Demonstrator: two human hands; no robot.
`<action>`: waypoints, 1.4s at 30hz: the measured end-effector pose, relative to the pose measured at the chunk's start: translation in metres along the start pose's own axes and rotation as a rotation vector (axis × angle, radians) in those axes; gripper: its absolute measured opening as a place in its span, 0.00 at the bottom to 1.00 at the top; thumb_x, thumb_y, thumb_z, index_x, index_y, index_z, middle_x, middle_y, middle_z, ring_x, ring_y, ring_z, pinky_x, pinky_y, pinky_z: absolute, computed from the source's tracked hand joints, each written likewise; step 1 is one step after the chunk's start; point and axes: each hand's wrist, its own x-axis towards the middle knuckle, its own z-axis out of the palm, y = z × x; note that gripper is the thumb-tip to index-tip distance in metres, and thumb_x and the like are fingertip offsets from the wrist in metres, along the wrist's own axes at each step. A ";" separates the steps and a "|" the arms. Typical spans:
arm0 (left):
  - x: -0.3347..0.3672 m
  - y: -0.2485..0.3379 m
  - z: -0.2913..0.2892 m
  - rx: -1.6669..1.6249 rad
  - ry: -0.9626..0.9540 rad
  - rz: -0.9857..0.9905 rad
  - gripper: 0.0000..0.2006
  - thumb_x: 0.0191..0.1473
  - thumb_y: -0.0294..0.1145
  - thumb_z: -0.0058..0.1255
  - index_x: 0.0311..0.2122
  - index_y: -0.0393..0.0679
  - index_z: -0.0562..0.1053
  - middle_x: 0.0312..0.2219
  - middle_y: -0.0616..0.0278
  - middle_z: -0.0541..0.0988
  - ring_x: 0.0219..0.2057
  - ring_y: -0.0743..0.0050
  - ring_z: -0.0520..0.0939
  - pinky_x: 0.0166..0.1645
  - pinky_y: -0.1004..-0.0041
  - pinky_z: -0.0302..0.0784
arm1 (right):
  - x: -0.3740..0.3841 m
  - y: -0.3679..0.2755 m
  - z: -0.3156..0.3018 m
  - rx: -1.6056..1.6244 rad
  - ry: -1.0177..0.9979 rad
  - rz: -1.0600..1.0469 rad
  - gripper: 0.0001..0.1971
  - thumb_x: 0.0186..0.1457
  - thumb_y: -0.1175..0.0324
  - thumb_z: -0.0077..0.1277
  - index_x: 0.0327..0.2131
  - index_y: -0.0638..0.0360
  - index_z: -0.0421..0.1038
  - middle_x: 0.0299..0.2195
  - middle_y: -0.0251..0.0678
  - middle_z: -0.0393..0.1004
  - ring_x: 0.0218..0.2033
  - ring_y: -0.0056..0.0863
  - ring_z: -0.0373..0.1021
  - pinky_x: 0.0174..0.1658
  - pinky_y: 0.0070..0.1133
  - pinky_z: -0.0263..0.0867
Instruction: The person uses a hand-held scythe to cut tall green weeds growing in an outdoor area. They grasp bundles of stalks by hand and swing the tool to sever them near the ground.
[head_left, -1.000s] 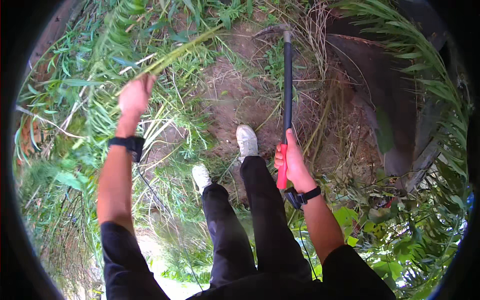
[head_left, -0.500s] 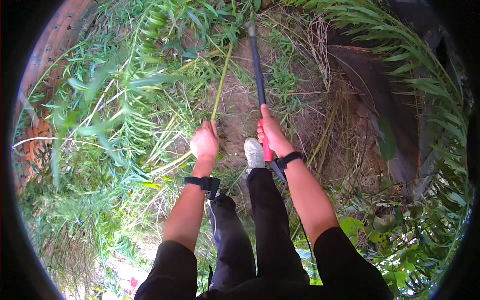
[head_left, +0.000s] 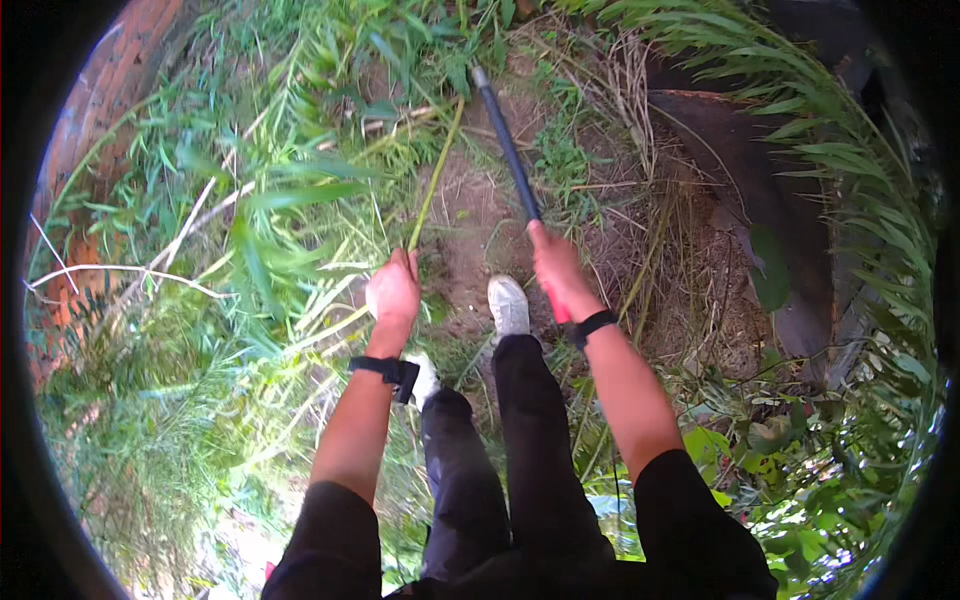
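My left hand (head_left: 393,290) is closed around a long green plant stem (head_left: 437,172), which slants up and slightly right from my fingers into the weeds. To its right, my right hand (head_left: 562,268) grips a long-handled tool (head_left: 508,150) with a black shaft and a red grip end. The shaft leans up and left over bare soil, and a greyish metal piece shows at its far tip. Whatever head the tool has is lost among the leaves, so its kind cannot be told. Tip and stem come near each other at the top.
Dense green weeds (head_left: 270,200) cover the left side, beside an orange brick surface (head_left: 110,110). Dark sheeting (head_left: 790,220) lies at the right under fern-like fronds (head_left: 840,130). My white shoe (head_left: 509,305) stands on brown soil (head_left: 465,210) between my hands.
My left hand has shifted slightly left and down with the stem. My right hand has moved right and down, and the tool now tilts further left. Leaves at the left have swayed.
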 end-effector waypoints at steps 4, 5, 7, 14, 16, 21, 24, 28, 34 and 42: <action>0.011 -0.009 -0.022 0.039 -0.067 0.006 0.19 0.65 0.48 0.37 0.33 0.42 0.71 0.23 0.45 0.79 0.26 0.43 0.81 0.32 0.52 0.77 | -0.035 -0.020 0.020 0.204 -0.081 0.098 0.29 0.56 0.37 0.50 0.18 0.52 0.58 0.11 0.24 0.58 0.07 0.18 0.55 0.11 0.19 0.51; 0.014 -0.010 -0.024 0.046 -0.106 0.008 0.20 0.65 0.49 0.35 0.34 0.42 0.71 0.23 0.46 0.80 0.27 0.44 0.82 0.33 0.52 0.77 | -0.036 -0.028 0.020 0.187 -0.059 0.106 0.29 0.56 0.37 0.50 0.17 0.51 0.58 0.11 0.24 0.58 0.07 0.18 0.55 0.11 0.19 0.50; 0.016 -0.006 -0.024 0.054 -0.113 0.004 0.20 0.65 0.49 0.35 0.35 0.42 0.71 0.24 0.45 0.80 0.27 0.44 0.82 0.33 0.53 0.77 | -0.026 -0.047 0.008 0.232 -0.084 0.082 0.29 0.56 0.37 0.49 0.16 0.50 0.58 0.10 0.24 0.57 0.07 0.19 0.54 0.11 0.20 0.50; 0.023 -0.021 -0.036 0.124 -0.080 0.078 0.20 0.65 0.48 0.36 0.34 0.42 0.71 0.23 0.47 0.80 0.26 0.44 0.82 0.31 0.54 0.77 | -0.028 -0.016 0.022 0.054 0.019 -0.030 0.35 0.57 0.37 0.47 0.11 0.60 0.64 0.09 0.35 0.65 0.08 0.32 0.63 0.14 0.31 0.56; 0.037 -0.033 -0.053 0.159 -0.060 0.070 0.19 0.65 0.48 0.37 0.34 0.42 0.71 0.23 0.48 0.80 0.25 0.44 0.82 0.30 0.54 0.77 | -0.031 -0.014 0.038 0.109 -0.033 0.065 0.35 0.57 0.36 0.46 0.12 0.59 0.64 0.09 0.34 0.64 0.08 0.30 0.63 0.13 0.30 0.56; 0.110 -0.060 -0.126 0.617 -0.045 0.227 0.34 0.59 0.64 0.37 0.54 0.40 0.67 0.54 0.44 0.69 0.58 0.50 0.68 0.61 0.55 0.63 | -0.034 -0.018 0.009 0.274 -0.105 0.132 0.30 0.56 0.36 0.49 0.17 0.51 0.59 0.09 0.24 0.59 0.07 0.20 0.56 0.11 0.21 0.51; 0.132 -0.106 -0.133 0.677 0.105 0.345 0.50 0.52 0.75 0.35 0.65 0.37 0.54 0.62 0.44 0.61 0.63 0.48 0.62 0.68 0.57 0.52 | -0.033 -0.018 0.020 0.289 -0.162 0.148 0.29 0.56 0.37 0.49 0.17 0.51 0.59 0.10 0.25 0.60 0.07 0.18 0.56 0.11 0.21 0.51; 0.133 -0.093 -0.114 0.626 -0.174 0.159 0.48 0.53 0.75 0.32 0.60 0.34 0.60 0.56 0.41 0.68 0.58 0.50 0.70 0.61 0.57 0.67 | -0.020 -0.002 0.020 0.338 -0.200 0.152 0.24 0.57 0.45 0.54 0.19 0.53 0.63 0.12 0.26 0.63 0.09 0.19 0.59 0.13 0.20 0.56; 0.099 -0.079 -0.076 0.371 -0.040 0.134 0.27 0.63 0.59 0.35 0.36 0.41 0.71 0.21 0.55 0.80 0.22 0.55 0.83 0.24 0.60 0.79 | -0.005 0.002 0.033 0.352 -0.274 0.132 0.09 0.53 0.65 0.57 0.32 0.59 0.70 0.19 0.30 0.71 0.18 0.22 0.69 0.19 0.22 0.64; 0.023 -0.005 -0.031 0.205 -0.022 0.063 0.21 0.64 0.52 0.38 0.33 0.42 0.71 0.22 0.50 0.80 0.23 0.51 0.83 0.25 0.57 0.79 | -0.019 -0.037 0.057 0.455 -0.322 0.232 0.10 0.54 0.68 0.54 0.27 0.55 0.61 0.16 0.25 0.61 0.13 0.16 0.58 0.15 0.20 0.54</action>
